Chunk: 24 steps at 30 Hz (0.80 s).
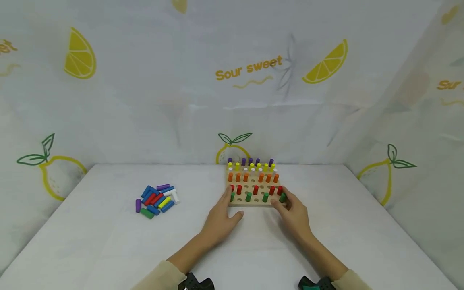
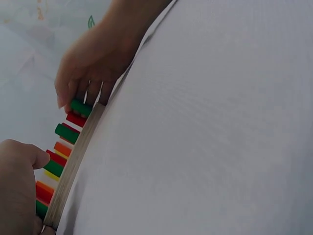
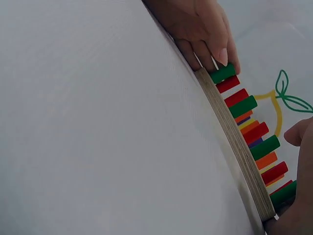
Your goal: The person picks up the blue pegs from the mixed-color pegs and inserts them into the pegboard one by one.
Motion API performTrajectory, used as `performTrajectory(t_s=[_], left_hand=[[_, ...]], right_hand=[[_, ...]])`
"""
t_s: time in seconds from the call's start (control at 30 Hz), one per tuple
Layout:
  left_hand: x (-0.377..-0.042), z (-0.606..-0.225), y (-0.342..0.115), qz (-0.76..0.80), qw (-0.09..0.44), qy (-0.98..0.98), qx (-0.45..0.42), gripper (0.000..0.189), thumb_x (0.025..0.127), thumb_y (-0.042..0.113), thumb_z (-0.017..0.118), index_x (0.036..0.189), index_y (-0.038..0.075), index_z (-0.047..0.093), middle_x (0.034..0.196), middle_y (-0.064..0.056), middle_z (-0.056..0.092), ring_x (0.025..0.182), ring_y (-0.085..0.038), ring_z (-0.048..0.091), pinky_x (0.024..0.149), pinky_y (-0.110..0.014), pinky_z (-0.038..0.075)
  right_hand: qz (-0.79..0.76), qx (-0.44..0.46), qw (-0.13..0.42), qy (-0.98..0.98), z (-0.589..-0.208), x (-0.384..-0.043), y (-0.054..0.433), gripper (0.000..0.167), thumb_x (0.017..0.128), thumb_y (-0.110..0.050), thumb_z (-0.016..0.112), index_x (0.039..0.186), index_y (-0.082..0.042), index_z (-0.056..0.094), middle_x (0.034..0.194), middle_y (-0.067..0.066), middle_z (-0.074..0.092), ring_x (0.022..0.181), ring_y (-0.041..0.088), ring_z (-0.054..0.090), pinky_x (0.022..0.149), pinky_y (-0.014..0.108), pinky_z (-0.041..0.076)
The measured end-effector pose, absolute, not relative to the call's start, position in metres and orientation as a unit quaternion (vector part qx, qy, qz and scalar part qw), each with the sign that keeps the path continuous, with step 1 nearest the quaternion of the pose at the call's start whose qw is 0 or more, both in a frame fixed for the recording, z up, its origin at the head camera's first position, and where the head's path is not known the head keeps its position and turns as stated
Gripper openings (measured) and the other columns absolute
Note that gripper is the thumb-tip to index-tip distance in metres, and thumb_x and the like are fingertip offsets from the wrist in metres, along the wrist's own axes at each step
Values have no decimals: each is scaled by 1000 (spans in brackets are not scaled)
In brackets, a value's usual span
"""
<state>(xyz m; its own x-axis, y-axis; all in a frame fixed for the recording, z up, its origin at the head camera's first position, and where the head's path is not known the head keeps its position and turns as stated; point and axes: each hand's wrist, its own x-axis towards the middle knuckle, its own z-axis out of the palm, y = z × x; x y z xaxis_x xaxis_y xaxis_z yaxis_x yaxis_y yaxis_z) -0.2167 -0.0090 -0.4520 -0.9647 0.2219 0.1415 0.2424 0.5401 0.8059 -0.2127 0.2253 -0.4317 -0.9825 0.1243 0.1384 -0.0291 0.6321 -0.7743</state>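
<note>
A wooden pegboard (image 1: 253, 204) sits on the table, with rows of purple, yellow, white, orange, red and green pegs standing in it. Some holes in it hold no peg. My left hand (image 1: 219, 221) rests its extended fingers along the board's left side, its thumb spread away from the front edge. On the opposite side my right hand (image 1: 295, 215) touches the right edge near the front corner, beside an end green peg (image 3: 283, 193). Its thumb (image 3: 296, 133) stands apart from the pegs in the right wrist view. Both hands partly hide the board's sides.
Left of the board lies a loose pile of blue, red, purple, white, yellow and green pegs, with a green peg (image 1: 147, 213) at its front. The white table (image 1: 253, 249) ends at a lemon-printed backdrop (image 1: 145, 100).
</note>
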Motion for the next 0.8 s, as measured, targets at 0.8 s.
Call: performTrajectory(t_s=[0.8], left_hand=[[-220, -451, -81, -463, 40, -882, -82, 83, 96, 32, 67, 162, 14, 21, 168, -3, 25, 156, -27, 25, 123, -49, 30]], right_hand=[[469, 41, 84, -878, -438, -232, 160, 70, 96, -31, 66, 153, 0, 40, 154, 22, 47, 141, 37, 49, 113, 48, 45]])
